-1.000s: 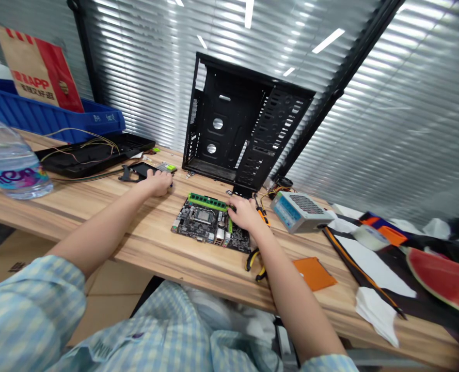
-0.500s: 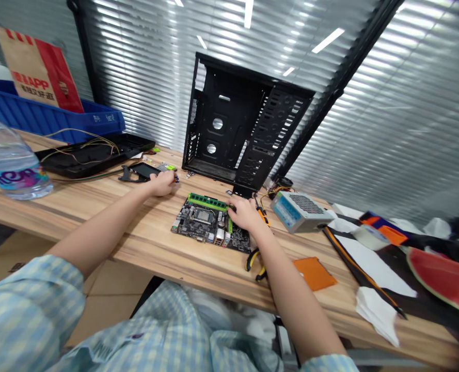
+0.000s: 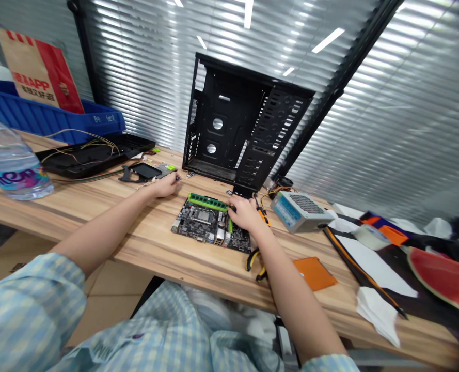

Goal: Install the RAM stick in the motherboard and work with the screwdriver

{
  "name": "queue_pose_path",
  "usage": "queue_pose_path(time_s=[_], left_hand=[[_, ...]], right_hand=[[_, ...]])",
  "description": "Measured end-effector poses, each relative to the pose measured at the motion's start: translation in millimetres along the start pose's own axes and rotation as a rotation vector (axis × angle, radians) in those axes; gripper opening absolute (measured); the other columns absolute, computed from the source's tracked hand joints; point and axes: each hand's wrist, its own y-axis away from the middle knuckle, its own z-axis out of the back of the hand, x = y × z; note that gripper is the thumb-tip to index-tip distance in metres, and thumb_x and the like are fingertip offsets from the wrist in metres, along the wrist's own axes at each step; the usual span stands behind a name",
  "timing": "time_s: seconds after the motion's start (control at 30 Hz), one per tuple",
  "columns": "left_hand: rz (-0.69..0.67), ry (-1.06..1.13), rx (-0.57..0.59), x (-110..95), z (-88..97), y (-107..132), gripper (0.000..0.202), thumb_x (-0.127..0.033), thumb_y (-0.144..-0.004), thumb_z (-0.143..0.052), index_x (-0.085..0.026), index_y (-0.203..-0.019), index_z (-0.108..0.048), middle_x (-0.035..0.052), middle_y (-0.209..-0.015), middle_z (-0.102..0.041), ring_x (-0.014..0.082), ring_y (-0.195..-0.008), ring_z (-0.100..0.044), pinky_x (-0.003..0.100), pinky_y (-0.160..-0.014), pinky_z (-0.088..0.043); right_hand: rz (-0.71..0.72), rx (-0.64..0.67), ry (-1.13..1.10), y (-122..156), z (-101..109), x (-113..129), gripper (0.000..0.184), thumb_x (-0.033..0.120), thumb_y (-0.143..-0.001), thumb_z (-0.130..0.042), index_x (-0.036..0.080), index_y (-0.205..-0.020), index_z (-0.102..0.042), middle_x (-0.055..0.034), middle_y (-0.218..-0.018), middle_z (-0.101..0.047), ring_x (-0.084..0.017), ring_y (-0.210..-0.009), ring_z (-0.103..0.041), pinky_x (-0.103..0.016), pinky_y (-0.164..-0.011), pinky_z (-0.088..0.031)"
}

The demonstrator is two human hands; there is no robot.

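**Both hands at the board**

Nearest, the checked sleeves (image 3: 28, 310) hang over the near edge of the wooden surface (image 3: 155, 248). Yellow-handled pliers (image 3: 253, 260) lie by that edge, partly under the right forearm. An orange card (image 3: 313, 273) lies just to their right, with a tissue (image 3: 376, 309) and a watermelon slice (image 3: 442, 279) further right.

The board (image 3: 202, 223) lies flat mid-surface, a green memory stick (image 3: 208, 201) seated along its far edge. The right hand (image 3: 244, 213) rests on the board's far right corner, fingers curled at the stick's end. I cannot tell whether its grip is clamped on anything.

The left hand (image 3: 166, 185) lies on the surface just beyond the board's left corner, apart from the board. Its fingers are curled, and a small dark tip shows at the fingertips (too small to name). Its grip cannot be told either.

Just past that hand lies a black bracket (image 3: 140, 171). A power supply (image 3: 299, 211) sits right of the board, and a bottle (image 3: 10, 165) stands at the left edge.

Further back are a black tray (image 3: 93, 155) with loose wires and an open case (image 3: 244, 129) standing upright behind the board. A blue crate (image 3: 51, 116) holding a paper bag (image 3: 35, 67) sits at the far left.
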Motion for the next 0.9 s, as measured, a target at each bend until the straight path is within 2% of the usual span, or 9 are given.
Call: queue_pose_path(time_s=[0.17,0.3,0.5,0.9], left_hand=[[0.038,0.103,0.007,2.3,-0.5,-0.1,0.036,-0.041,-0.082,-0.049,-0.016,-0.108,-0.053,0.0045,-0.081,-0.061,0.022,-0.079,-0.057,0.034,-0.078,-0.047],[0.057,0.222,-0.03,2.9,-2.9,-0.6,0.031,-0.04,-0.079,-0.053,-0.019,-0.101,-0.055,0.001,-0.069,-0.055,0.0213,-0.07,-0.054,0.034,-0.071,-0.046],[0.083,0.34,-0.083,3.7,-6.1,-4.1,0.03,-0.041,-0.075,-0.055,-0.019,-0.095,-0.051,-0.001,-0.069,-0.052,0.0191,-0.069,-0.052,0.032,-0.071,-0.043],[0.103,0.468,-0.072,7.1,-3.2,-8.0,0.028,-0.036,-0.069,-0.063,-0.019,-0.087,-0.052,-0.0027,-0.064,-0.057,0.0181,-0.068,-0.057,0.03,-0.071,-0.043]], right_hand=[[0.002,-0.004,-0.002,-0.1,-0.6,-0.6,0.023,0.022,-0.086,-0.048,0.022,-0.102,-0.064,-0.0078,-0.111,-0.067,-0.024,-0.104,-0.057,-0.036,-0.082,-0.032],[-0.001,-0.006,0.004,-0.2,-1.5,-0.7,0.023,0.022,-0.086,-0.048,0.022,-0.103,-0.063,-0.0073,-0.112,-0.067,-0.024,-0.105,-0.057,-0.037,-0.082,-0.032],[-0.001,-0.007,0.001,-0.2,-2.2,-0.9,0.024,0.022,-0.086,-0.048,0.022,-0.104,-0.063,-0.0074,-0.114,-0.067,-0.024,-0.106,-0.057,-0.037,-0.083,-0.032],[-0.005,-0.006,0.001,-0.8,-2.7,-1.6,0.024,0.023,-0.086,-0.048,0.022,-0.104,-0.064,-0.0074,-0.115,-0.066,-0.024,-0.107,-0.057,-0.037,-0.083,-0.032]])
